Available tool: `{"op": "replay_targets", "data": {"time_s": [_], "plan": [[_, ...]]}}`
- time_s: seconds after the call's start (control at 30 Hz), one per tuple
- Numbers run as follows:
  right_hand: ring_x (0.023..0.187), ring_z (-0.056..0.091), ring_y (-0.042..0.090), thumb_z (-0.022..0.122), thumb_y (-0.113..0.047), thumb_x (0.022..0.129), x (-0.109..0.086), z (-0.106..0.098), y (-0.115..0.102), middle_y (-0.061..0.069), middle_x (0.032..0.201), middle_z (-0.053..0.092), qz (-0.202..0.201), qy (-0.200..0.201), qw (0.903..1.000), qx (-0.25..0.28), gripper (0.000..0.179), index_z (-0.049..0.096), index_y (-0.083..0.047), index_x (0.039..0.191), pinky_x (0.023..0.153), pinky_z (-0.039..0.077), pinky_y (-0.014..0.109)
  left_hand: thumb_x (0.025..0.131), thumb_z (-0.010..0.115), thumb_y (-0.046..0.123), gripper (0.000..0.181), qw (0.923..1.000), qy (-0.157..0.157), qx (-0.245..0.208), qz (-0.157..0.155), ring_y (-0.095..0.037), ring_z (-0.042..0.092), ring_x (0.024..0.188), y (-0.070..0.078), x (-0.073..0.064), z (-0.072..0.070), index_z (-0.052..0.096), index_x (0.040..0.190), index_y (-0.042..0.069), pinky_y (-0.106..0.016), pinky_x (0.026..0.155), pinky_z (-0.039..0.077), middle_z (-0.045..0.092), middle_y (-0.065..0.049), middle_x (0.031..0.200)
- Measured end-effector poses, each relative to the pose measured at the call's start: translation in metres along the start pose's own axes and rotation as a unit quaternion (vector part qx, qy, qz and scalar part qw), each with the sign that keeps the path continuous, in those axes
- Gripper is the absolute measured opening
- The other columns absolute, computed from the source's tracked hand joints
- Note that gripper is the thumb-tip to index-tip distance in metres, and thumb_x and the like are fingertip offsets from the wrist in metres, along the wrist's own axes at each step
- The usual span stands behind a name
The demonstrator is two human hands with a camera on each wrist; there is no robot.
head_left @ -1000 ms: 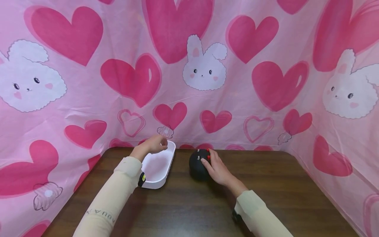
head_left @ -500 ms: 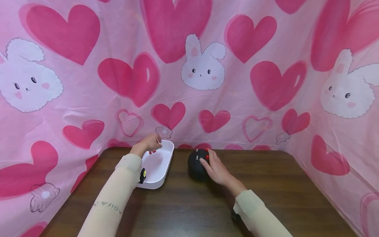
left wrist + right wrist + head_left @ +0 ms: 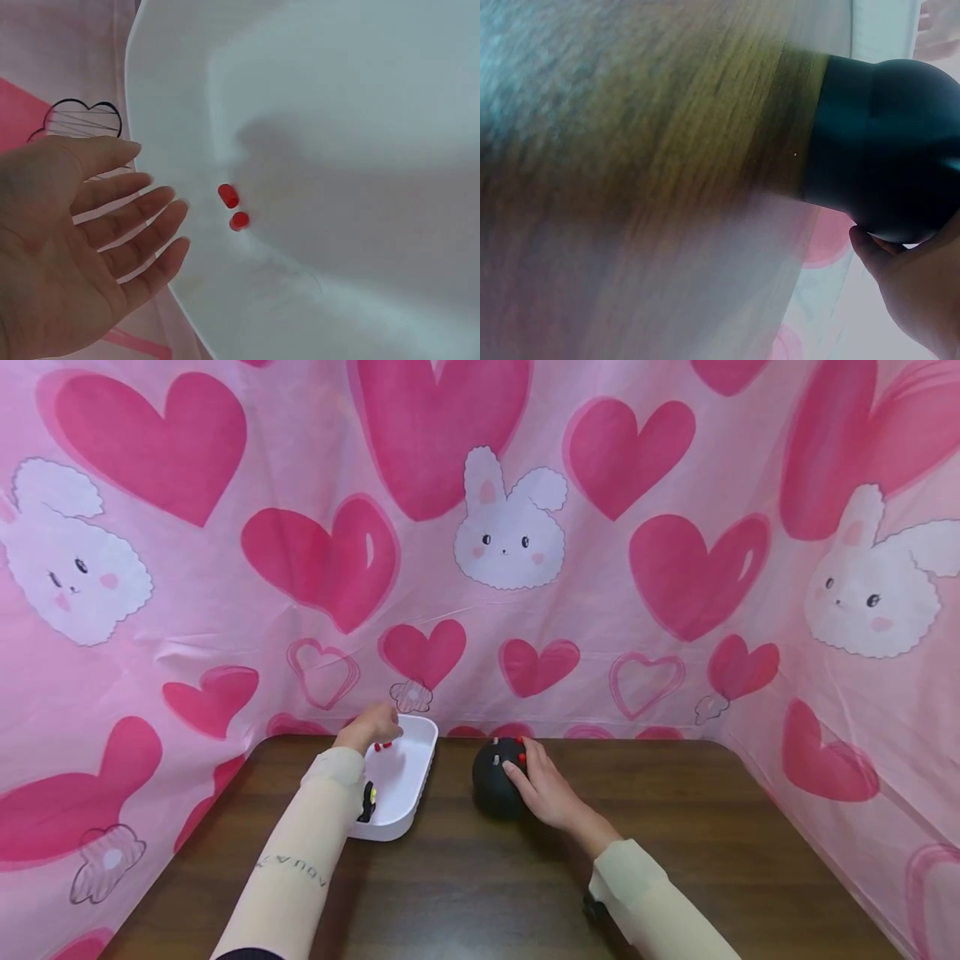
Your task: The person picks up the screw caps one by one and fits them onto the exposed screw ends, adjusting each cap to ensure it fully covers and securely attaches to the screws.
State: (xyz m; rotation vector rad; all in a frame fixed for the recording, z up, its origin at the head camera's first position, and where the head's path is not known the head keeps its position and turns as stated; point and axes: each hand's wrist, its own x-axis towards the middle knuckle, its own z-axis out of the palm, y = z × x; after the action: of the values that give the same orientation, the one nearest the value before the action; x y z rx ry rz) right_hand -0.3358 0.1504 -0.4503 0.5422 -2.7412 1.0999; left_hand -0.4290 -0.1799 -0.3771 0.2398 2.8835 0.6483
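Observation:
My left hand is over the far left side of a white plastic tray. In the left wrist view its fingers are spread and relaxed at the rim, holding nothing. Two small red cylindrical pegs lie close together on the tray floor, just beyond the fingertips. A black rounded object stands on the table to the tray's right, with small grey pegs and red pegs on top. My right hand grips its right side, thumb across the top. The right wrist view shows its narrower cylindrical base.
The dark wooden table extends in front of and to the right of both things. A pink cloth with hearts and rabbits hangs behind the table and along its sides.
The two red pegs have come into sight inside the tray beneath my left hand, which has drawn slightly left. My right hand keeps its hold on the black rounded object.

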Motion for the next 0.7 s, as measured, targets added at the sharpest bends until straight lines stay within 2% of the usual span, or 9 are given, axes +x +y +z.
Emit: {"op": "replay_targets", "data": {"time_s": [0.1,0.23,0.37,0.47,0.57,0.7], "plan": [[0.138,0.042,0.037,0.049,-0.049,0.106,0.001,0.000,-0.001,0.017,0.153,0.038,0.005,-0.006,1.0000,0.001,0.071,0.025,-0.007,0.158,0.114,0.036,0.061,0.096,0.064,0.011,0.017,0.9999,-0.005,0.002,-0.014,-0.026,0.063,0.076,-0.001,0.003,0.002,0.065,0.104,-0.004,-0.032,0.066,0.052,0.062,-0.011,0.080],[0.138,0.042,0.036,0.050,-0.049,0.105,0.000,0.000,-0.002,0.017,0.153,0.039,0.010,-0.013,0.9999,0.005,0.072,0.025,-0.008,0.159,0.114,0.036,0.061,0.094,0.066,0.012,0.013,0.9993,-0.024,0.018,-0.021,-0.024,0.060,0.072,-0.003,0.008,0.007,0.065,0.092,0.000,-0.032,0.063,0.052,0.058,-0.008,0.075],[0.136,0.044,0.037,0.051,-0.047,0.105,-0.003,0.001,-0.001,0.018,0.151,0.041,0.003,-0.002,1.0000,0.006,0.071,0.027,-0.006,0.157,0.112,0.038,0.062,0.093,0.066,0.013,0.020,0.9986,-0.035,0.033,-0.022,-0.019,0.054,0.063,-0.007,0.013,0.012,0.059,0.076,0.004,-0.028,0.055,0.045,0.053,-0.004,0.066],[0.136,0.044,0.037,0.051,-0.047,0.105,-0.003,0.001,-0.001,0.018,0.150,0.041,0.002,0.000,1.0000,0.006,0.071,0.027,-0.006,0.157,0.112,0.038,0.062,0.092,0.065,0.014,0.026,0.9981,-0.037,0.034,-0.035,-0.019,0.054,0.059,-0.008,0.016,0.015,0.053,0.070,0.007,-0.026,0.051,0.040,0.051,-0.003,0.061],[0.137,0.044,0.036,0.050,-0.049,0.105,-0.003,0.001,-0.001,0.017,0.151,0.040,0.004,-0.004,1.0000,0.007,0.071,0.026,-0.008,0.158,0.112,0.038,0.061,0.092,0.065,0.015,0.023,0.9977,-0.036,0.035,-0.046,-0.020,0.056,0.062,-0.008,0.017,0.015,0.054,0.074,0.005,-0.026,0.051,0.041,0.052,-0.004,0.064],[0.137,0.043,0.035,0.050,-0.049,0.105,-0.001,-0.001,-0.001,0.016,0.151,0.040,0.004,-0.005,0.9999,0.008,0.071,0.026,-0.009,0.158,0.112,0.038,0.061,0.094,0.067,0.018,0.020,0.9962,-0.046,0.023,-0.071,-0.025,0.061,0.076,-0.005,0.015,0.012,0.060,0.095,0.000,-0.031,0.063,0.050,0.058,-0.009,0.082]]}}
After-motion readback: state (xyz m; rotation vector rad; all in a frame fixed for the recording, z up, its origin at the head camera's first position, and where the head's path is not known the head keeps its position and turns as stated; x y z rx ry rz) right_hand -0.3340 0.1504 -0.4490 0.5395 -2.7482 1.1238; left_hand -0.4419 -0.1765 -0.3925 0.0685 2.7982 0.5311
